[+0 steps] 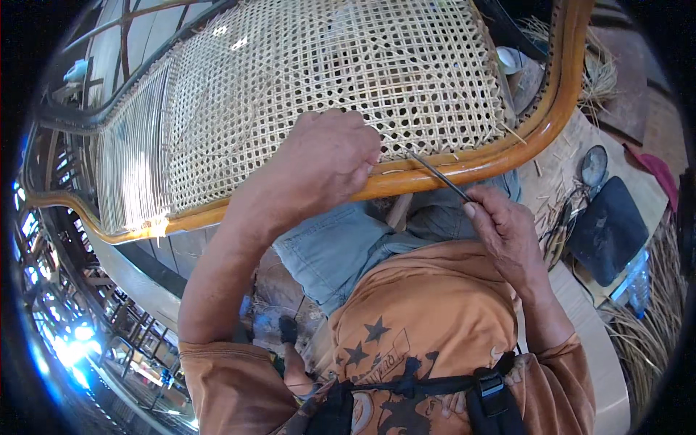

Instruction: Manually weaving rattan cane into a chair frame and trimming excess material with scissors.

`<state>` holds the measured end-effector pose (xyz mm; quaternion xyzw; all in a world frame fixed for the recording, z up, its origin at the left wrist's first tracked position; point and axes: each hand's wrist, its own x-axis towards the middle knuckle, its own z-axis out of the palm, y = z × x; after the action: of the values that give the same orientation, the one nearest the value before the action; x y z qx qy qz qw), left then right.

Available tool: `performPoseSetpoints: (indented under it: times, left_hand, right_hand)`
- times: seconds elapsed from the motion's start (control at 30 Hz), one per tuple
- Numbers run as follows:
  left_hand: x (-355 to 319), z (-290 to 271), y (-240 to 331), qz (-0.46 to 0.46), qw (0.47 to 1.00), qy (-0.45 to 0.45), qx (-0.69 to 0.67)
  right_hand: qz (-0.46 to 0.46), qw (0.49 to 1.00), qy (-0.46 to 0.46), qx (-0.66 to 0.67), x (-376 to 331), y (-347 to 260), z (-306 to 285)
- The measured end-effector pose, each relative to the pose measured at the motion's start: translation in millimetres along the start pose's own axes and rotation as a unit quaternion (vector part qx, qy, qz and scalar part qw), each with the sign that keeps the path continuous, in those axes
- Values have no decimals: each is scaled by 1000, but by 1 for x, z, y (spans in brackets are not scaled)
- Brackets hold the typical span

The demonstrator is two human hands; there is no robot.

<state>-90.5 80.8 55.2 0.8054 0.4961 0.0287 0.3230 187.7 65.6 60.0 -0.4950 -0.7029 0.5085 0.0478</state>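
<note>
A woven cane panel is set in a curved, varnished wooden frame across my lap. At its near edge, my left hand rests on the weave with fingers curled; whatever it pinches is hidden beneath them. My right hand grips the end of a thin, dark metal awl. The awl slants up and left over the wooden rail, and its tip meets the border of the cane just right of my left hand. Loose cane ends stick out along the edge. On the left, the strands run in one direction only.
To the right lie a dark flat piece, a grey oval dish, a clear plastic bottle, red cloth and cane scraps. Long dry strands spread at the lower right. A person's leg in a dark shoe shows lower left.
</note>
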Motion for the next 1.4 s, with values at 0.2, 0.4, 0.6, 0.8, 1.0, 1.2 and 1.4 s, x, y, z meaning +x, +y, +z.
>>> performPoseSetpoints:
  times: [0.2,0.4,0.6,0.8,1.0,1.2,1.4]
  left_hand:
    - [15,-13,7,-37,995,-94,20]
    - [21,-20,17,-83,985,-137,68]
    - [30,-27,21,-131,973,-172,86]
    - [50,-28,21,-158,952,-240,105]
    - [43,-24,15,-89,958,-211,175]
    - [16,-34,2,-152,976,-145,-63]
    - [0,-14,16,-277,949,-43,-147]
  right_hand:
    - [-23,999,-8,24,-3,8,-2]
    - [-49,996,-3,79,-5,15,-2]
    - [-44,995,9,88,-9,18,-8]
    - [-53,994,-7,94,-9,22,-6]
    - [-54,990,28,126,-9,19,-5]
    - [-10,992,27,122,-16,25,-18]
    - [-12,993,20,118,-15,18,-19]
